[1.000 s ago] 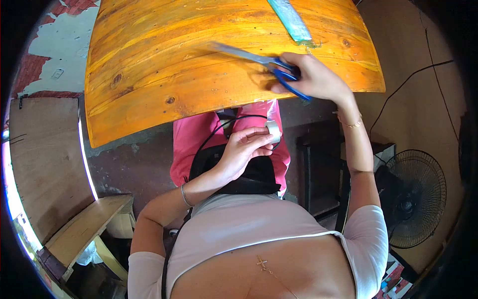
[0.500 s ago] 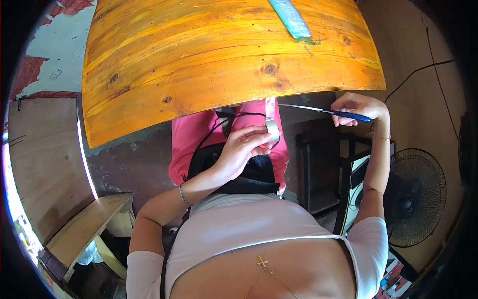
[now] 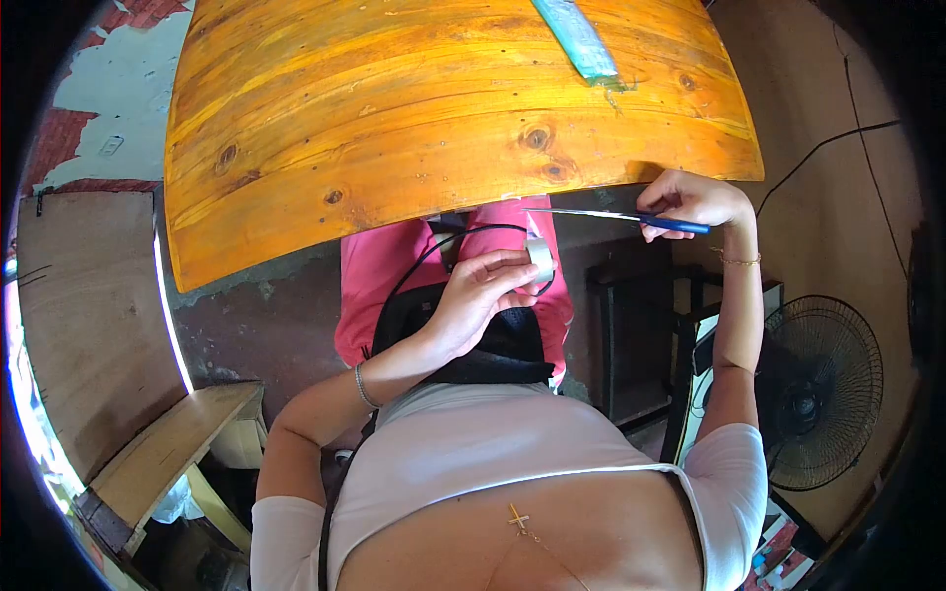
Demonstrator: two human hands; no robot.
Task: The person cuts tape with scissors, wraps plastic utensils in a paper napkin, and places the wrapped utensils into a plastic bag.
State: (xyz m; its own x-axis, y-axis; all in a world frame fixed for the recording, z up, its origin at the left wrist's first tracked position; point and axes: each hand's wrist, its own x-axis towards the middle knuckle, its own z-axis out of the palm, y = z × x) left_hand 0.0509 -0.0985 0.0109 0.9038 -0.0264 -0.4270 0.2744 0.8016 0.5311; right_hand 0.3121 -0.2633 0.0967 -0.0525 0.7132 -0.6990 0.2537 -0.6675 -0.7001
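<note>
Tape roll (image 3: 540, 260) sits pinched at the tips of the left fingers (image 3: 505, 262); the right fingers (image 3: 663, 191) grip scissors (image 3: 613, 214).

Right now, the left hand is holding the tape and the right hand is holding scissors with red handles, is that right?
Not quite: the handles are blue, as the head view shows. The left hand does hold the tape, and the right hand the scissors.

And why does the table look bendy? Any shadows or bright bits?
In the head view, the table looks bowed, likely lens distortion; also head view, a shadow darkens its edge beside the right hand, and white glare shows far left.
</note>
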